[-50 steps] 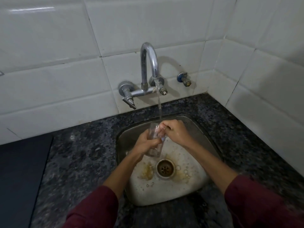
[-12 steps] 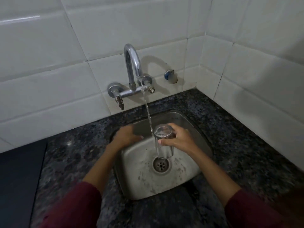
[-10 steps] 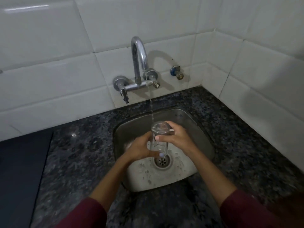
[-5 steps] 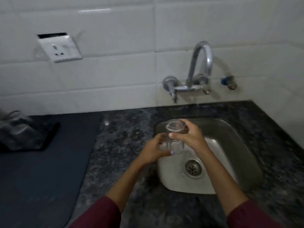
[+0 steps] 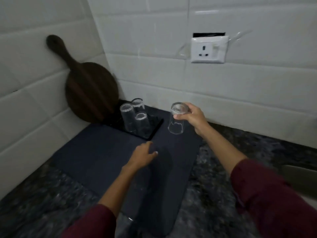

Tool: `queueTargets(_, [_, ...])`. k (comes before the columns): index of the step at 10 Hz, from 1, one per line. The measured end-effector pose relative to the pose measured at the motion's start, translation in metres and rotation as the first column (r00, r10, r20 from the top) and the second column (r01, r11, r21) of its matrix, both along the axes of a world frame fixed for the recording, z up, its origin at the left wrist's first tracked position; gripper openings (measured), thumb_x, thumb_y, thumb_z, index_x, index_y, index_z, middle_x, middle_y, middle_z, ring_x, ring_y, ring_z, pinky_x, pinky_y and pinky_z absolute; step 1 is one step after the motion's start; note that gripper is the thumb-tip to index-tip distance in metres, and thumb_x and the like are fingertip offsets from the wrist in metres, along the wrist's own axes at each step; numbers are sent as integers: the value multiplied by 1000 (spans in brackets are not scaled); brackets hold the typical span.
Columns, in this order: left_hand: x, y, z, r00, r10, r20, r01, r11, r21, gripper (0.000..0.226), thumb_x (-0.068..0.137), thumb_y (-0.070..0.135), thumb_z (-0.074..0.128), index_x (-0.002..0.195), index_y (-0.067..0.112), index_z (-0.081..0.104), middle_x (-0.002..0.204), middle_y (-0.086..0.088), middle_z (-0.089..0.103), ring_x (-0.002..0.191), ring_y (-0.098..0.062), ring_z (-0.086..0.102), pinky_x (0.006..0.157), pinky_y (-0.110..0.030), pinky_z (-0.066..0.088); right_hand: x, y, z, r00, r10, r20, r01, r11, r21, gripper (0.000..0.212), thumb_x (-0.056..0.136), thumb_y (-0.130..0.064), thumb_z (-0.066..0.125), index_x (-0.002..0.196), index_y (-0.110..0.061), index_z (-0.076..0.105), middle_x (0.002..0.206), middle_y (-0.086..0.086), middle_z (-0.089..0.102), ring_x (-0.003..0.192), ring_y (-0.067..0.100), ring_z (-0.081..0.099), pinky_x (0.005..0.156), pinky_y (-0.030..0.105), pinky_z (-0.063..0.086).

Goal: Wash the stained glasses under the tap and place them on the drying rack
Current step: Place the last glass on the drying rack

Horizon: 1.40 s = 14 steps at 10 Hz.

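My right hand (image 5: 190, 115) grips a clear glass (image 5: 176, 121) by its base, mouth down, held above the dark blue mat (image 5: 96, 155). Three clear glasses (image 5: 135, 117) stand upside down on the black drying rack (image 5: 157, 128) in the back corner, to the left of the held glass. My left hand (image 5: 144, 154) hovers lower over the mat, fingers loosely curled, with nothing in it.
A dark round wooden board (image 5: 89, 90) leans against the left wall behind the rack. A white wall socket (image 5: 208, 49) is on the tiled back wall. The speckled granite counter (image 5: 248, 145) surrounds the mat. A sliver of the sink rim (image 5: 300, 177) shows at right.
The view has swung left from the sink to the rack corner. My right hand carried the glass there and turned it mouth down; my left hand let go of it.
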<state>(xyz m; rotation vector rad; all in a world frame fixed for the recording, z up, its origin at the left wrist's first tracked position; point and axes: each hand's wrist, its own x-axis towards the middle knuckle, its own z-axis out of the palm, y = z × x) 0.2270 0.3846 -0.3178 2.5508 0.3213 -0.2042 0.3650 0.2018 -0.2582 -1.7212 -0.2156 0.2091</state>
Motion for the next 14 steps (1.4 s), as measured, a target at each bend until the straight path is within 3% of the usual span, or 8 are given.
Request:
queueTargets(1, [-2,39,-18,995,53,-90,-41,990,131,63,91,44,53,142,12,36,145,-16,43,136,-36,35,109,-48,33,37,58,-10,998,58,-24,-57,998,6,56,56,-10,85,105,-24,62,111,2,68,108,23,62,97,38,49])
queueTargets(2, [-2,58,-31,980,85,-181,-49,979,198,69,94,45,48,150,14,21,158,-16,16,146,-40,5,114,-61,15,66,99,-23,992,108,-70,-109,994,-13,61,60,-4,81,115,-21,59,117,2,66,112,22,59,97,39,48])
queueTargets(7, [12,69,-53,967,61,-247,-7,977,214,70,95,46,46,151,18,15,160,-16,3,146,-42,0,116,-60,14,104,147,-48,969,173,-175,-195,973,-122,67,67,9,73,127,-13,50,125,11,60,116,28,56,99,45,48])
queueTargets(10, [10,69,-47,964,54,-261,-1,980,198,67,95,45,47,149,17,21,160,-17,4,145,-43,1,115,-60,17,88,146,-33,964,195,-180,-232,948,-216,69,78,12,60,139,-8,35,132,14,54,102,19,52,56,16,43])
queueTargets(11, [9,61,-39,969,42,-242,9,979,206,65,94,45,48,147,15,26,159,-18,11,145,-44,5,114,-59,21,81,132,-31,974,161,-162,-198,947,-251,73,80,5,62,143,-12,30,140,13,47,113,21,49,77,22,46])
queueTargets(12, [9,46,-24,980,4,-198,30,986,165,56,91,46,51,133,9,41,144,-21,37,137,-44,27,109,-55,32,60,103,-22,979,128,-159,-163,960,-229,69,84,-1,61,144,-14,29,145,11,42,129,25,44,106,35,38])
queueTargets(13, [8,21,-6,994,-47,-102,55,995,77,56,90,44,54,132,9,44,135,-19,47,126,-38,43,102,-47,41,29,63,-10,982,126,-141,-147,977,-155,62,86,-4,59,142,-14,33,141,9,46,125,22,48,100,32,40])
queueTargets(14, [1,-20,22,996,-91,11,91,995,-27,60,93,39,53,142,9,37,145,-16,42,132,-31,42,103,-35,37,-10,11,1,983,120,-136,-129,990,-60,55,88,-6,57,139,-15,37,139,9,48,119,19,50,98,32,41])
